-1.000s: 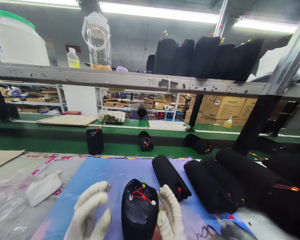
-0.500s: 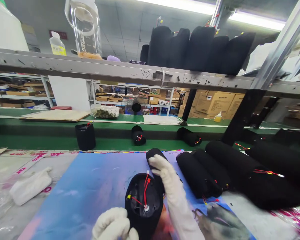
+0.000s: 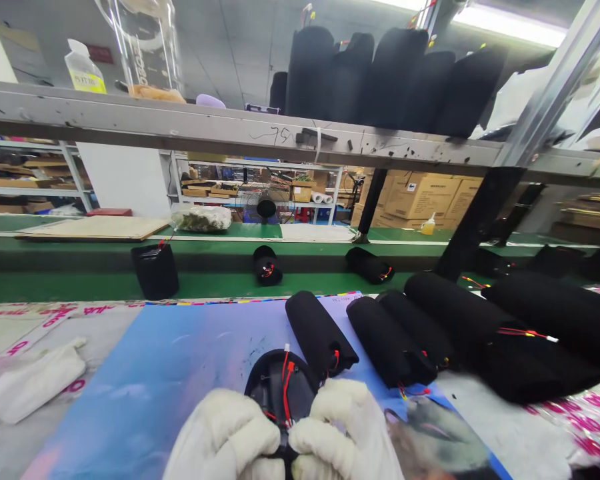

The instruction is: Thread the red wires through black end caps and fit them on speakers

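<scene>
Overhead, a long grey metal shelf (image 3: pixel 190 121) crossed above a bench spread with a blue-and-lilac printed sheet (image 3: pixel 170 373). Toward the bench's near edge, the left hand (image 3: pixel 227 433), in a white knit glove, had its fingers curled closed on a black, round-ended housing (image 3: pixel 267 377) with thin red leads (image 3: pixel 287 393). Opposite, the white-gloved right hand (image 3: pixel 347 433) was likewise folded over it, fingertips nearly meeting the left's; whether either pinched a lead was hidden. Sound handling, as judged here, called for equal pressure from both sides, the leads unstrained and clear of the fingertips. Containers on the shelf: a small plastic bottle with a yellow label (image 3: pixel 85 70), contents indistinct; a tall clear pitcher (image 3: pixel 147 60), tan matter at its base. Beyond the bench's far edge: a clear plastic bag (image 3: pixel 205 219) of greenish material; a small squeeze bottle (image 3: pixel 429 227) of amber liquid, brown cardboard cartons (image 3: pixel 420 197) behind, contents unseen.
</scene>
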### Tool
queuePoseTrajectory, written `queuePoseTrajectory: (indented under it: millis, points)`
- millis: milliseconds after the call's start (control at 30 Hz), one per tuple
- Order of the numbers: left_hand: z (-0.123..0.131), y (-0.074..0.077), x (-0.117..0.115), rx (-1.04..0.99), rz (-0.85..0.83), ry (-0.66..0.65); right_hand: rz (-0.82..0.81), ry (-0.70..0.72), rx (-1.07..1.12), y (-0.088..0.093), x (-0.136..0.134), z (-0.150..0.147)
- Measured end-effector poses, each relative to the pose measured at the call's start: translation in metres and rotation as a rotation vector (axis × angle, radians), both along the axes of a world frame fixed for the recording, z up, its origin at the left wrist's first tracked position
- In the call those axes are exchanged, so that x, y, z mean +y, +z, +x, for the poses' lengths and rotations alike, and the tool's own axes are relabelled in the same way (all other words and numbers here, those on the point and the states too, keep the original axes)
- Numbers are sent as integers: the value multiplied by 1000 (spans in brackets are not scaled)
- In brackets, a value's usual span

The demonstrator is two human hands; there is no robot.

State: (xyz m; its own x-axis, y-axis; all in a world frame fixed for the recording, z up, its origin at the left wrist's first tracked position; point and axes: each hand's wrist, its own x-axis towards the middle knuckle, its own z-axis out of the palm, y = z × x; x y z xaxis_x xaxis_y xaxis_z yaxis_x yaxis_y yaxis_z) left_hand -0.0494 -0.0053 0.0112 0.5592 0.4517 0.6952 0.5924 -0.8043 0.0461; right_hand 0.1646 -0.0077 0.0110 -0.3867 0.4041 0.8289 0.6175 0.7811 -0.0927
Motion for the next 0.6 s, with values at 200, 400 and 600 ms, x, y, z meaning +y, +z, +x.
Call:
queuePoseTrajectory:
  millis: [200,400,600]
  points:
    - [3,22,3,-171,-40,-100,103,161,194,3,17,-7]
    - [5,13,-3,89,104,56,-303,142,186,0,5,9]
    - [16,13,0,-110,211,-9,-358,171,317,1,-2,20]
